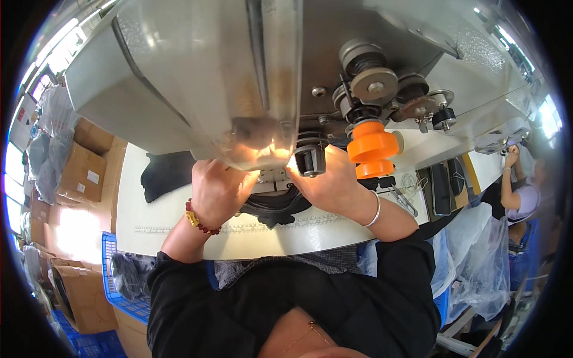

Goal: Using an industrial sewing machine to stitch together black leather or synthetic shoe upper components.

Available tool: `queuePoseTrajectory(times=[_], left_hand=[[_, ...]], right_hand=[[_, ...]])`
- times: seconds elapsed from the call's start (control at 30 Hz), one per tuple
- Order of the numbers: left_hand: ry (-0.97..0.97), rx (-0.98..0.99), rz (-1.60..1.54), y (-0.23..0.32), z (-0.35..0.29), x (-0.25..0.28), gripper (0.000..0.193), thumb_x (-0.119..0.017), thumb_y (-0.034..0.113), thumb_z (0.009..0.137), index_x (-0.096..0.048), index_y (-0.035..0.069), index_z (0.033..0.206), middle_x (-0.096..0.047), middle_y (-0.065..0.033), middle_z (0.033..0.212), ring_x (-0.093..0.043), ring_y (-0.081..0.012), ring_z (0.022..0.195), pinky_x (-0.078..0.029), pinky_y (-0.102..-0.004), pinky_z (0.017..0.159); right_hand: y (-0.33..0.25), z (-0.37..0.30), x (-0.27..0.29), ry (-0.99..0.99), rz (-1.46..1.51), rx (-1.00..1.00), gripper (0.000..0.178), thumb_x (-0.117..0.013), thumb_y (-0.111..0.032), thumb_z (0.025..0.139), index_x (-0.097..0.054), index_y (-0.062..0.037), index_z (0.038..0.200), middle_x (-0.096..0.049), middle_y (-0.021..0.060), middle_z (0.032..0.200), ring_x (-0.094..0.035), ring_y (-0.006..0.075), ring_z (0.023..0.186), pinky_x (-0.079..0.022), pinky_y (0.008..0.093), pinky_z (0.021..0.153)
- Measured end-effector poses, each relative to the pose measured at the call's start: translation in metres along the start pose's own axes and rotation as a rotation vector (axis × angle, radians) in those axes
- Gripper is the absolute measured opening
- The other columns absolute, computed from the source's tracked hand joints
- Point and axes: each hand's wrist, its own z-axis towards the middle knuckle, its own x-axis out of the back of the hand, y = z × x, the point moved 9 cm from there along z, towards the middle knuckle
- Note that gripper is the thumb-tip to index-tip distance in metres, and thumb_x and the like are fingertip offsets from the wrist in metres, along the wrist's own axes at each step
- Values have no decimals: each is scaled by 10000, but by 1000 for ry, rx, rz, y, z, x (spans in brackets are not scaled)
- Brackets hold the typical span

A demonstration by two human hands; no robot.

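A grey sewing machine [179, 77] with a clear shield fills the upper middle, its lamp lit over the needle area. Black fabric [274, 207] lies bunched on the bed beneath it. From the left, my left hand [218, 190] has its fingers curled and pinched at the fabric's edge, close to the needle area. My right hand [333, 185] pinches the fabric from the other side, its fingertips partly behind a black presser-side knob [310, 160]. The machine hides the needle and the exact grip of both hands. An orange thread-tension piece [373, 146] hangs above my right wrist.
More dark cloth [168, 174] lies on the white table [155, 215] to the left. A metal tool [404, 200] sits at the right. Blue crates [126, 305] and cardboard boxes [83, 173] stand at the left. Another person [514, 191] works far right, beside plastic-wrapped bundles [483, 256].
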Motion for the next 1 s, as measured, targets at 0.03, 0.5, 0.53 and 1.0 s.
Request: queuePoseTrajectory(times=[0.03,0.5,0.53,1.0], left_hand=[[31,1,-20,0,0,3,290,-755,84,664,-705,102,948,-660,-32,872,-606,-217,606,-461,-343,503],[144,443,-942,-140,-1,-58,111,-662,102,842,-689,19,773,-624,-9,705,-538,-84,606,-423,-276,506],[129,464,-942,-142,8,-63,118,-664,107,844,-686,16,771,-620,-8,701,-534,-83,605,-420,-275,506],[-160,773,-427,-239,-88,19,260,-690,177,866,-618,-46,752,-512,32,625,-419,-34,635,-357,-267,552]], right_hand=[[-1,1,1,6,-10,1,180,-715,-102,756,-659,-59,921,-570,42,716,-549,214,573,-410,338,485],[-9,9,19,9,-31,22,284,-742,-110,734,-684,-56,1007,-601,41,735,-557,192,576,-431,312,514],[-13,9,24,5,-16,36,284,-742,-110,734,-684,-56,1007,-601,41,735,-557,192,576,-431,312,514],[-17,17,67,-83,27,-42,214,-734,-63,737,-681,-46,944,-647,31,833,-576,189,579,-428,303,504]])
